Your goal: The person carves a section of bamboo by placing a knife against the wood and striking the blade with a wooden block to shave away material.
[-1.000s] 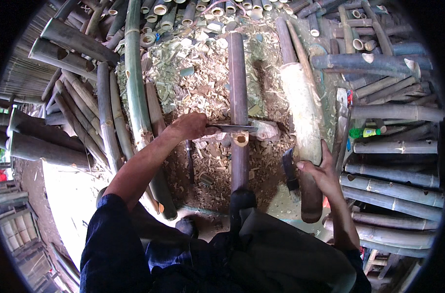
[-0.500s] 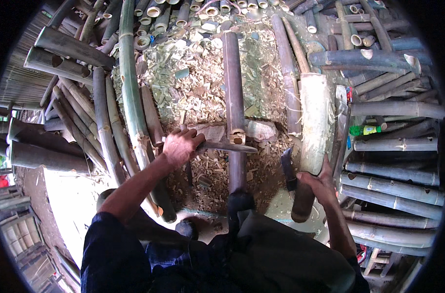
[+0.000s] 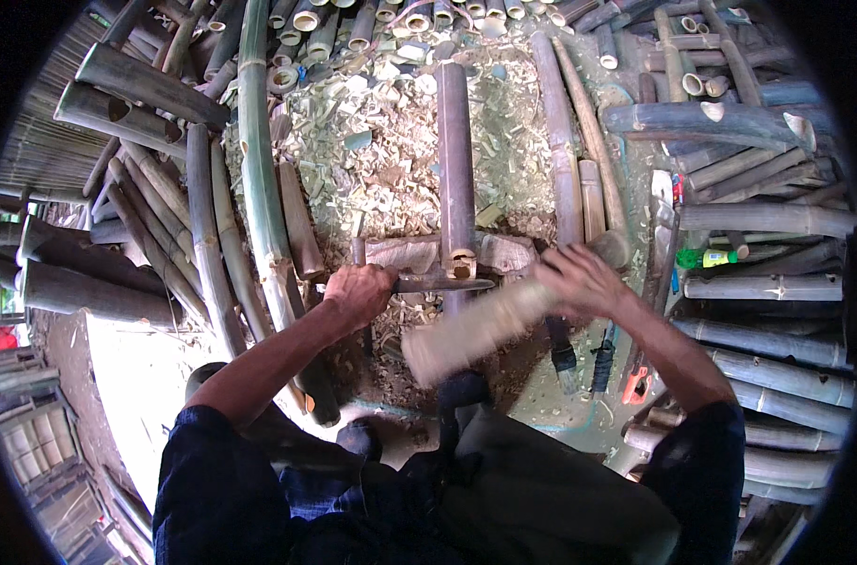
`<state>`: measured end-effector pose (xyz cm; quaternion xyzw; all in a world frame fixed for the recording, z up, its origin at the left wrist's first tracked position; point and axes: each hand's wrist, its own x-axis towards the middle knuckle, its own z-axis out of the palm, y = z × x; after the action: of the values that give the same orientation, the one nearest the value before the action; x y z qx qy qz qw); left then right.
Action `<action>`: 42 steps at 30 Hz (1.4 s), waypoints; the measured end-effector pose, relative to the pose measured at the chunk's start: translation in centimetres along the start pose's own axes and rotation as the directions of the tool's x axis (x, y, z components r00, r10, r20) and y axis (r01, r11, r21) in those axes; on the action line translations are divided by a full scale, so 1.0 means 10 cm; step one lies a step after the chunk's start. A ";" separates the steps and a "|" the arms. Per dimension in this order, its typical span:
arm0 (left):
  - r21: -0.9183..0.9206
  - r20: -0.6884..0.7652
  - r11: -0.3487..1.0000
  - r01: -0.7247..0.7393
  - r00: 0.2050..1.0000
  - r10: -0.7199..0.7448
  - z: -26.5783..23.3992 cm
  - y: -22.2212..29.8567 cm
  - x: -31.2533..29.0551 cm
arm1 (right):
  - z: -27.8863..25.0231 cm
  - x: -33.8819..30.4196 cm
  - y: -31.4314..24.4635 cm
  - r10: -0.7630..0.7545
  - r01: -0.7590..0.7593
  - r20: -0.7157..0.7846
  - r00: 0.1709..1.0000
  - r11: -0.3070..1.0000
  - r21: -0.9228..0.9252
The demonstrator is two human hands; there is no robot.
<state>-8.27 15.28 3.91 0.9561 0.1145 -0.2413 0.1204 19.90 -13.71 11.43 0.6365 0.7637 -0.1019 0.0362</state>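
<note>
A long, straight, purplish-brown bamboo tube [image 3: 456, 160] stretches away from me, a pale-edged notch cut into its upper side with a dark hole showing inside. Just on my side of that notch, a narrow, dark metal blade [image 3: 438, 283] crosses it, tip pointing right; my left fingers [image 3: 378, 276] wrap its other end. In my right fingers [image 3: 562, 267] I hold a thick, rounded, pale wooden club [image 3: 480, 330], blurred and slanting, its pale end low and leftward above the tube's near part, its darker end up beyond my grip.
</note>
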 end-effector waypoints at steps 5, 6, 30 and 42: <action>0.059 0.013 0.997 0.041 0.999 -0.042 0.01 -0.04 -0.03 | -0.29 0.36 -0.22 0.009 -0.035 0.275 0.962 0.995 0.089; 0.054 0.007 0.998 0.033 0.999 -0.034 0.01 -0.03 -0.03 | -0.32 0.33 -0.23 -0.139 0.117 0.215 0.967 0.987 0.112; 0.116 0.013 0.993 0.033 0.999 -0.035 0.14 -0.12 0.13 | -0.26 0.52 0.20 0.074 -0.051 0.120 0.990 0.981 -0.186; -0.869 0.048 0.490 0.072 0.997 -0.061 -0.42 -0.36 0.38 | -0.44 -0.10 -0.25 0.780 -0.409 -0.175 0.600 0.488 0.771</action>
<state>-4.19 20.52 5.03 0.7590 0.2564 -0.1603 0.5767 17.99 -14.21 16.15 0.8390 0.3706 -0.1735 -0.3587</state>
